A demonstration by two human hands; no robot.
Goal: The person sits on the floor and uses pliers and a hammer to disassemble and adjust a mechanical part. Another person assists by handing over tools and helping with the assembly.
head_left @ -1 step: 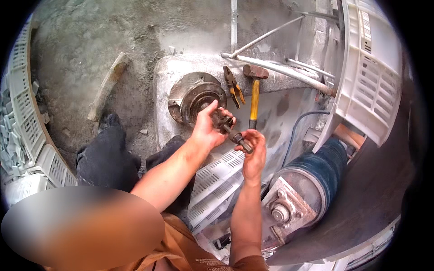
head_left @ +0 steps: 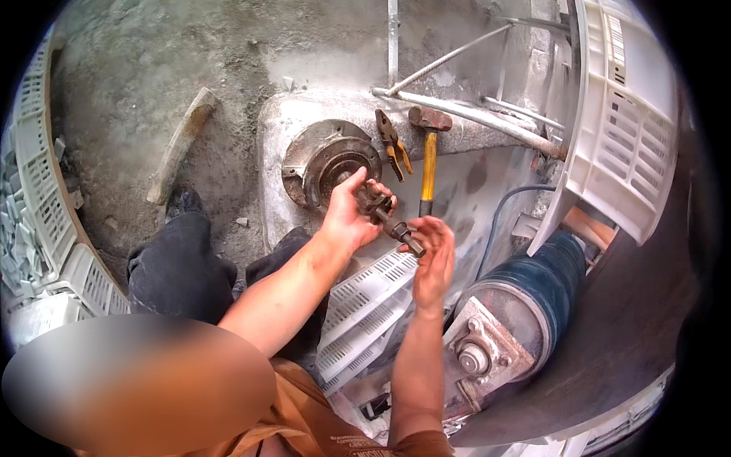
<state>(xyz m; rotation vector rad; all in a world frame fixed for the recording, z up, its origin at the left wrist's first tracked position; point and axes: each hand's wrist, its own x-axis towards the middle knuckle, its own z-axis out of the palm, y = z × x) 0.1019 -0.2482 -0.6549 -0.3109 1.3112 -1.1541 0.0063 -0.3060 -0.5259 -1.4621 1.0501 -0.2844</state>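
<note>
The left hand (head_left: pixel 352 216) is clamped on a dark metal bolt assembly (head_left: pixel 391 224) beside the round flanged hub (head_left: pixel 311 145); the right hand (head_left: pixel 434 263) curls around its far end, grip unclear.

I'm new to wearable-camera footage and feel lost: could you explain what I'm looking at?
No robot here: a fisheye camera on a person's head looks down at their two bare hands, so straight edges bend near the rim. The left hand grips a dark metal tool with a shaft; the right hand has its fingers at the shaft's far end. Behind the left hand, a round metal flange sits on a dusty, whitish base; whether the tool touches it is hidden. Beside the flange lie pliers and a yellow-handled hammer. At right are a blue drum and a white slotted crate.
</note>
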